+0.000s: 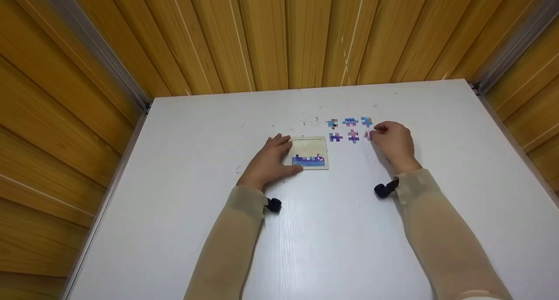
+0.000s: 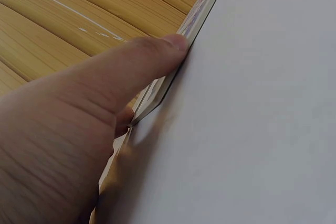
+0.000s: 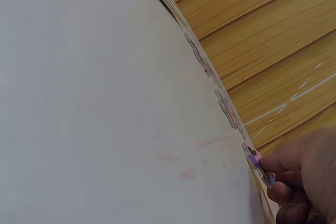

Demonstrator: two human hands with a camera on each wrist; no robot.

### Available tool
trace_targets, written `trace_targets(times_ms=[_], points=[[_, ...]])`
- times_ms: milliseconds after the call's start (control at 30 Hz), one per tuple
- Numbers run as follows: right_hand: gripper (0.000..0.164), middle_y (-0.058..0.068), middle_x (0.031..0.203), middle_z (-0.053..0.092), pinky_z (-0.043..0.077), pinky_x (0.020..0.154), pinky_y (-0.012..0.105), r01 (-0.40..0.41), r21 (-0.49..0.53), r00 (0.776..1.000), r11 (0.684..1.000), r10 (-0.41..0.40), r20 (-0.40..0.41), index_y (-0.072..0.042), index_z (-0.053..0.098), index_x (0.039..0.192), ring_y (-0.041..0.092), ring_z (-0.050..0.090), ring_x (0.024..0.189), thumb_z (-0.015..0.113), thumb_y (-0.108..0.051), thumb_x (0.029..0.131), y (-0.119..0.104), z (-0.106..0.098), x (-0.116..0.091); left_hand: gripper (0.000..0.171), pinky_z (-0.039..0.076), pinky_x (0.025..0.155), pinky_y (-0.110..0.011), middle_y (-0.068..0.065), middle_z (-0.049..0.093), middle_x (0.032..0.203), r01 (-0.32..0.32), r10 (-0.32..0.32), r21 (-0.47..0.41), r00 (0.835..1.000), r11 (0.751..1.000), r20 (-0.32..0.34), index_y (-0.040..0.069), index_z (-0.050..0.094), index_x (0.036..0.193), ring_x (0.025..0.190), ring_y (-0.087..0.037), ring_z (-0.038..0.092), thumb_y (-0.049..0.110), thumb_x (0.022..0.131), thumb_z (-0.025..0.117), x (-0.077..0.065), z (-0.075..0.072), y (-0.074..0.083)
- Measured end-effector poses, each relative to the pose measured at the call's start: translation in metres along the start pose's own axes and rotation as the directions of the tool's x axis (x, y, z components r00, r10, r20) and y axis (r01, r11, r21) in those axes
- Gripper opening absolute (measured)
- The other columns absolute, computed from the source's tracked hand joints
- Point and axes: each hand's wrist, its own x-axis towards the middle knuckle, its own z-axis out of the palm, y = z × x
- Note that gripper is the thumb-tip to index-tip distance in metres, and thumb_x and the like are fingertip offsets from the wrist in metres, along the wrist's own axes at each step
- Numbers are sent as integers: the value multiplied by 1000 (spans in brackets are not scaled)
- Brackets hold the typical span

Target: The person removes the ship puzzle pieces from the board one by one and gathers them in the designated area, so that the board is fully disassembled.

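Observation:
A small puzzle tray [image 1: 326, 156] with a pale rim lies flat on the white table. Purple and blue pieces [image 1: 308, 162] fill its lower part; bare board shows above them. My left hand [image 1: 267, 162] holds the tray at its left side, thumb along the near edge and fingers at the far left corner. To the right, my right hand [image 1: 396, 146] pinches a pink and purple puzzle piece [image 3: 254, 160] between thumb and fingers, at the right end of the near row of loose pieces. Part of that piece is hidden by the fingertips.
Several loose pieces stand in two rows right of the tray, among them a blue one [image 1: 366, 121], a blue-pink one [image 1: 350, 122] and a purple one [image 1: 335, 137]. Dark specks dot the table [image 1: 209, 129] beyond the tray. A wood-patterned wall [image 1: 262, 38] rises behind the far edge.

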Motion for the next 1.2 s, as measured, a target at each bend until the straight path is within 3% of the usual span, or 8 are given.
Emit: trace_targets(times_ms=[533, 1000, 1200], points=[[42, 24, 135, 75, 55, 109, 53, -12, -10, 1000, 1000, 12, 7, 0, 75, 141, 38, 64, 118, 67, -29, 111, 0, -1, 0, 94, 19, 147, -48, 11, 37, 185, 20, -20, -13, 1000, 1000, -2, 19, 56, 169, 180, -29, 15, 53, 90, 95, 0, 1, 1], [44, 21, 130, 69, 52, 99, 42, -34, 48, 999, 998, 35, -18, -1, 72, 145, 33, 60, 117, 65, -28, 112, -8, 3, -1, 92, 20, 147, -48, 9, 39, 185, -6, 6, -9, 1000, 1000, -8, 19, 57, 168, 180, -30, 16, 52, 90, 94, 0, 0, 0], [39, 18, 125, 68, 49, 89, 35, 21, 90, 999, 996, -17, -40, -1, 74, 141, 30, 59, 112, 67, -26, 112, -16, 11, -6, 93, 19, 147, -47, 9, 39, 185, -4, 4, 2, 1000, 1000, -8, 18, 57, 168, 180, -29, 17, 53, 90, 94, 0, 1, -1]])
